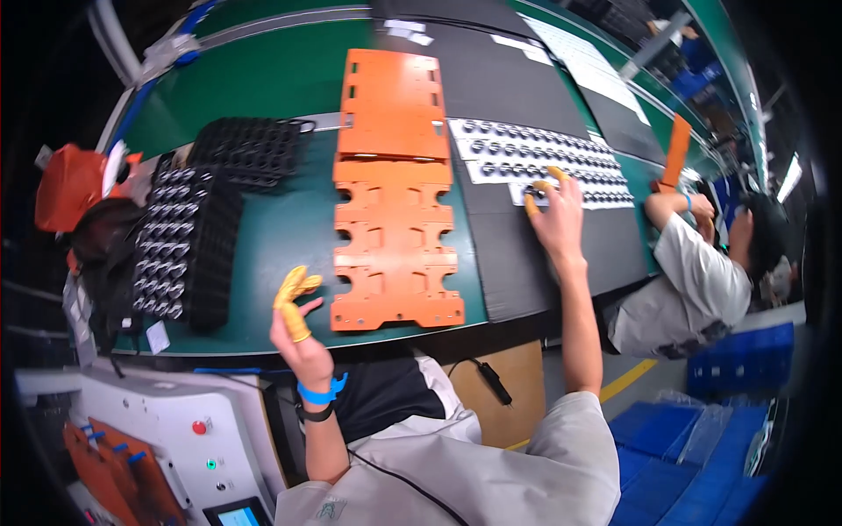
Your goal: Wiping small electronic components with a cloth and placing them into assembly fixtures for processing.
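A: What lay on the green table [263,79], biggest things first?

B: Two orange plates: a flat one farther off and a notched orange plate [396,245] between the two hands. Left of the left hand's fingers stood a black tray of metal parts [171,237], with an empty black tray [250,149] beyond it. Under the right hand's fingers lay a white sheet of small round parts [544,162].

A: And the hands?

B: The right hand [554,215] reached far out, its yellow-capped fingers [531,203] narrowed over one small round part [532,189] at the sheet's near edge. I couldn't tell whether they had closed on it. The left hand [298,324] hung raised over the table's near edge, fingers loosely spread, holding nothing.

A: Which step, would you say?

B: Picking a part off the sheet, I'd judge. Next it would need a firm pinch and a clean lift without disturbing the neighbours.
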`<state>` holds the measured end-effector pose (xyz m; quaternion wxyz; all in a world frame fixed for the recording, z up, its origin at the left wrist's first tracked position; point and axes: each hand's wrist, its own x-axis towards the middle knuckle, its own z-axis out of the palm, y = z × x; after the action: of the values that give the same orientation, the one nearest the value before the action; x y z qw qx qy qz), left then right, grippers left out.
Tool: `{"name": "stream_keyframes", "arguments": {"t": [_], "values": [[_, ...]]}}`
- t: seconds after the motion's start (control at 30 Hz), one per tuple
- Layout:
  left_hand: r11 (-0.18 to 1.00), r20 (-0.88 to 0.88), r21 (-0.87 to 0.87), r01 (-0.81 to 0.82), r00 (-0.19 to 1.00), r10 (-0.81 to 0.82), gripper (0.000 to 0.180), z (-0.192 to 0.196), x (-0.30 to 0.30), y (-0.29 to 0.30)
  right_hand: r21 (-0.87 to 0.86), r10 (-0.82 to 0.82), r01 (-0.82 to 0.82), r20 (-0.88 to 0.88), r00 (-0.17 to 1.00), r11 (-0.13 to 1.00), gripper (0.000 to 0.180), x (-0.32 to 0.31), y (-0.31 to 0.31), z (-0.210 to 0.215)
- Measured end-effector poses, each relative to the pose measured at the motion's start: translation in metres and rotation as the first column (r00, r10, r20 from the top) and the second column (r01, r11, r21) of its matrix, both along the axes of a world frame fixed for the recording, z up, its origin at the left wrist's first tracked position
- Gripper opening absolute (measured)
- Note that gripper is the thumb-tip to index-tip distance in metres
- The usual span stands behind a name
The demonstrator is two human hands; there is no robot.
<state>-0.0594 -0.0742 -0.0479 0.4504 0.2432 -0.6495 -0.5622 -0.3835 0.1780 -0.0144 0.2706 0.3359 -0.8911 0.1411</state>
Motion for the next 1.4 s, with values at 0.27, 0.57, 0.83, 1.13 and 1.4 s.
{"name": "stream_keyframes", "arguments": {"t": [0.27, 0.57, 0.83, 1.13, 1.4], "values": [[0.991, 0.164, -0.110, 0.069, 0.985, -0.050, 0.043, 0.016, -0.003, -0.001, 0.036, 0.163, -0.167, 0.111, 0.980, 0.985, 0.054, 0.042, -0.013, 0.025], [0.840, 0.428, -0.454, 0.296, 0.900, -0.086, 0.096, 0.029, 0.009, -0.002, 0.030, 0.645, -0.664, 0.207, 0.735, 0.747, 0.057, 0.129, -0.148, 0.058], [0.831, 0.453, -0.502, 0.238, 0.891, 0.018, 0.070, 0.025, 0.003, 0.002, -0.588, 0.350, -0.194, 0.163, 0.922, 0.785, 0.038, -0.072, -0.195, 0.059], [0.839, 0.523, -0.481, 0.253, 0.851, 0.043, 0.064, 0.033, -0.002, 0.000, -0.218, 0.071, 0.023, 0.411, 0.909, 0.976, 0.075, -0.261, -0.286, 0.020], [0.842, 0.579, -0.460, 0.282, 0.814, 0.044, 0.064, 0.047, -0.015, -0.005, 0.065, 0.142, -0.174, 0.345, 0.928, 0.983, 0.082, -0.324, -0.375, -0.012]]}}
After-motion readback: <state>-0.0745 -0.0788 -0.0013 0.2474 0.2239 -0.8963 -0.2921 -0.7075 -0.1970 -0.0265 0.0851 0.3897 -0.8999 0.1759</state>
